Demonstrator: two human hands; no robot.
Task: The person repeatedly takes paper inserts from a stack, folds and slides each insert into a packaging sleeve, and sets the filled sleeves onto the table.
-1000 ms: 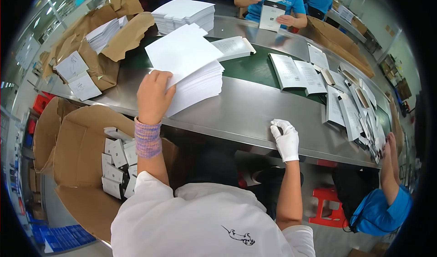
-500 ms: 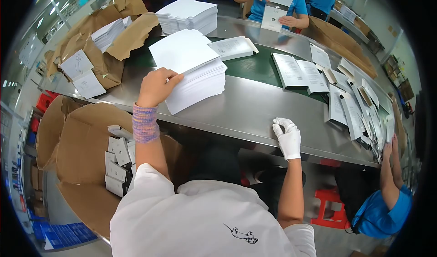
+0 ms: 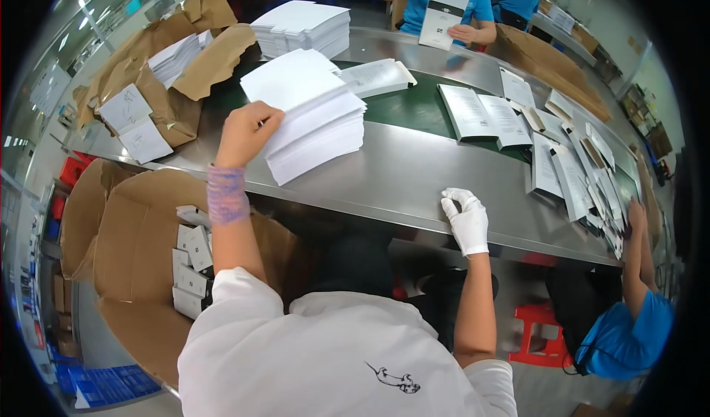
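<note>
At the left edge of a tall stack of white paper sheets (image 3: 318, 140) is my bare left hand (image 3: 250, 132). Its fingers are curled in beside the upper sheets; whether a sheet edge is between them is hidden. The top of the stack sits askew over the lower part. My right hand (image 3: 467, 223), in a white glove, rests on the near edge of the metal table (image 3: 414, 169), loosely curled with nothing visible in it. Behind the stack lies a flat printed white carton (image 3: 379, 77) on the green belt (image 3: 414, 110).
Another paper stack (image 3: 303, 29) stands farther back. An opened brown paper wrapper (image 3: 174, 114) holds sheets at the left. Below it, a large cardboard box (image 3: 137, 247) contains small white boxes (image 3: 194, 247). Printed cartons (image 3: 558, 158) pile up at the right. Co-workers in blue handle cartons across and right.
My left hand has drawn slightly left and down, its thumb and fingers slipping off the top sheet to the stack's edge. My right hand stays in place. The co-worker opposite has lowered a carton.
</note>
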